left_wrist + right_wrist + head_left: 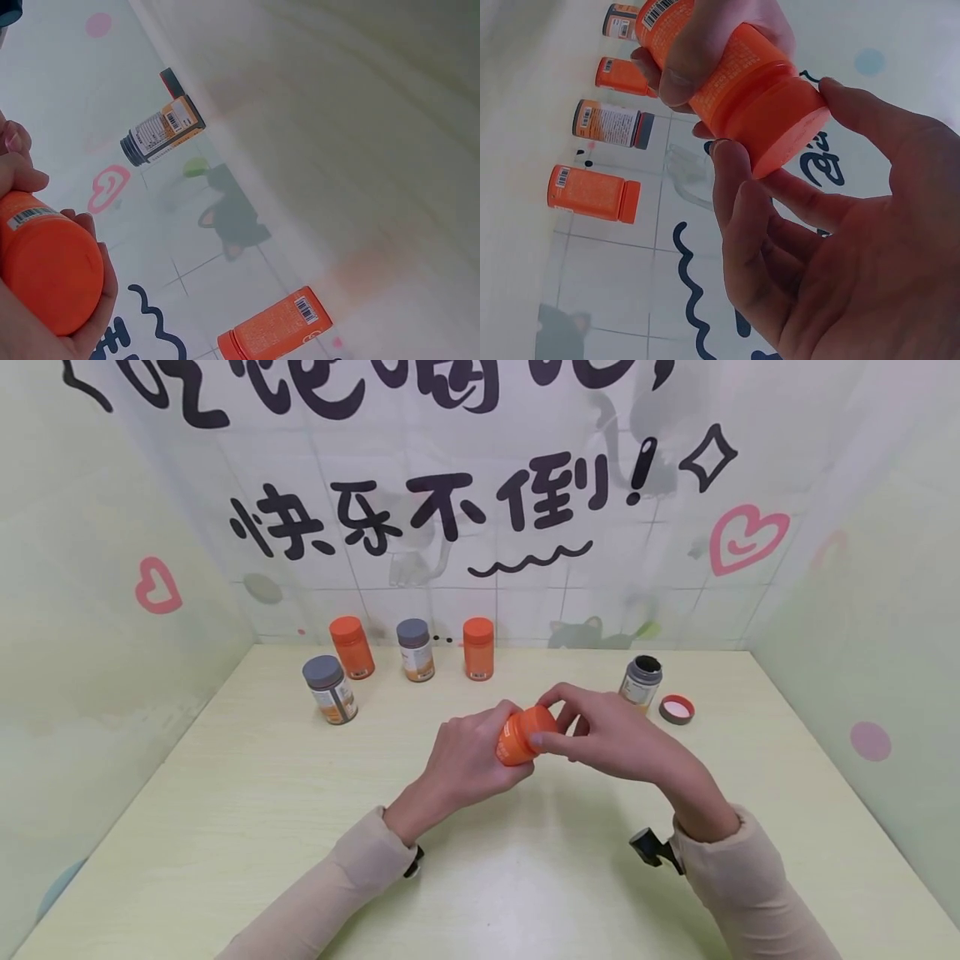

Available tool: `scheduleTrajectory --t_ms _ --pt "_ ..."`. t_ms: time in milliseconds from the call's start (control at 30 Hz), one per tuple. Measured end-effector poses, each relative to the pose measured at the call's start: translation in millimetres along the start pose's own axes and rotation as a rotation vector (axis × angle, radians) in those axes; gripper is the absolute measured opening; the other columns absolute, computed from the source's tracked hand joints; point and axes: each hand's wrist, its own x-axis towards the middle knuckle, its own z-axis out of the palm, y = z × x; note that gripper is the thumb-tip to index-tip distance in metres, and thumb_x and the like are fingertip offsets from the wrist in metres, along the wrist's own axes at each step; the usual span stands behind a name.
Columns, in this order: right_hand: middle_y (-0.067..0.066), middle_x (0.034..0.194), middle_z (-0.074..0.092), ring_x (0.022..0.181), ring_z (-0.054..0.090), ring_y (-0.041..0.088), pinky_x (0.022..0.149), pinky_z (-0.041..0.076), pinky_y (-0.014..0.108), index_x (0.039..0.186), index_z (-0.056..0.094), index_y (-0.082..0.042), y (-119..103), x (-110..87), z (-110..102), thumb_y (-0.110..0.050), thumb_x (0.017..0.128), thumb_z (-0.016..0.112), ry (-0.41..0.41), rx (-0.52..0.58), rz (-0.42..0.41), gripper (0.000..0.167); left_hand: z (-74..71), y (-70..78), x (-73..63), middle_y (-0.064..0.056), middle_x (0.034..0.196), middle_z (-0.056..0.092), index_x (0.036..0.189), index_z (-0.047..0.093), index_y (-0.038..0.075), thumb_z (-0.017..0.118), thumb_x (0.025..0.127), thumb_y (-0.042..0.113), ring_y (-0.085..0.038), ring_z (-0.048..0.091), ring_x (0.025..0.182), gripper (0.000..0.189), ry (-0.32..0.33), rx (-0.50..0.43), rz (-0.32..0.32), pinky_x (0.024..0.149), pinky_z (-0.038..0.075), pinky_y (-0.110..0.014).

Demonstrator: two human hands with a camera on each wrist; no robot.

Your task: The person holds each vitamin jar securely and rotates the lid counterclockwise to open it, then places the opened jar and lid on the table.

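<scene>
Above the middle of the table, my left hand (pixel 467 753) grips an orange bottle (pixel 513 745) round its body, tilted with its cap toward the right. On that bottle's orange cap (pixel 784 124) are the thumb and fingers of my right hand (pixel 618 737), pinching it from opposite sides. The cap sits on the bottle's neck. In the left wrist view the flat base of the orange bottle (pixel 56 274) faces the camera, with the left fingers curled round it. The right palm (pixel 877 255) stands apart from the cap in the right wrist view.
At the back right stands an uncapped grey bottle (pixel 637 687), beside a loose cap (pixel 677 709) lying inside up. Two grey-capped bottles (pixel 333 700) (pixel 417 656) and two orange bottles (pixel 356 652) (pixel 478 653) stand at back left and centre. A printed wall covering (pixel 525 610) closes the back.
</scene>
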Motion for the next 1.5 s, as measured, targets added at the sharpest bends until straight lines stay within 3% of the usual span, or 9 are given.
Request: scheduleTrajectory --t_ms 167,367,633,1000,1233,1500 --pt "0.003 0.104 0.071 0.08 0.067 0.016 0.066 0.055 0.034 0.132 0.06 -0.024 1.1 -0.6 -1.6 -0.045 0.092 0.074 -0.007 -0.016 -0.038 0.047 0.3 -0.3 -0.5 0.005 0.085 0.069 0.112 0.061 0.015 0.084 0.077 0.028 -0.007 0.059 0.066 0.044 -0.001 0.01 -0.001 0.06 0.049 -0.02" --pt "0.005 0.108 0.072 0.079 0.069 0.016 0.066 0.056 0.033 0.136 0.056 -0.024 -1.7 1.8 -0.4 -0.057 0.093 0.068 0.001 -0.024 0.022 0.056 0.2 -1.1 -1.1 0.005 0.087 0.07 0.111 0.06 0.015 0.085 0.076 0.028 -0.007 0.061 0.067 0.045 0.009 0.006 -0.005 0.06 0.051 -0.021" --pt "0.002 0.09 0.07 0.072 0.067 0.017 0.064 0.054 0.035 0.121 0.064 -0.024 -2.8 2.5 1.6 -0.057 0.094 0.065 0.031 -0.015 0.076 0.043 -0.1 -0.2 0.0 0.005 0.088 0.071 0.112 0.06 0.015 0.085 0.077 0.027 -0.008 0.063 0.069 0.045 0.005 -0.016 0.0 0.062 0.052 -0.021" --pt "0.003 0.107 0.071 0.08 0.068 0.018 0.067 0.056 0.034 0.129 0.061 -0.026 -1.0 1.7 -1.5 -0.047 0.092 0.074 0.012 -0.016 -0.015 0.045 0.7 -1.5 -0.4 0.005 0.085 0.068 0.111 0.06 0.015 0.084 0.077 0.027 -0.006 0.059 0.066 0.044 0.006 0.002 -0.001 0.059 0.049 -0.02" --pt "0.004 0.111 0.072 0.078 0.07 0.017 0.067 0.056 0.033 0.136 0.056 -0.025 -2.7 2.4 0.9 -0.057 0.092 0.069 0.02 -0.025 0.033 0.056 0.6 -1.4 -1.4 0.005 0.085 0.069 0.11 0.06 0.015 0.085 0.076 0.027 -0.007 0.06 0.065 0.043 0.016 0.003 -0.001 0.059 0.05 -0.02" --pt "0.001 0.09 0.071 0.072 0.068 0.017 0.065 0.053 0.035 0.12 0.063 -0.024 -1.0 1.3 1.9 -0.06 0.094 0.064 0.061 -0.011 0.109 0.044 2.2 -1.2 -1.0 0.006 0.084 0.069 0.11 0.06 0.016 0.084 0.076 0.026 -0.007 0.06 0.067 0.043 0.01 -0.009 0.006 0.06 0.05 -0.021"
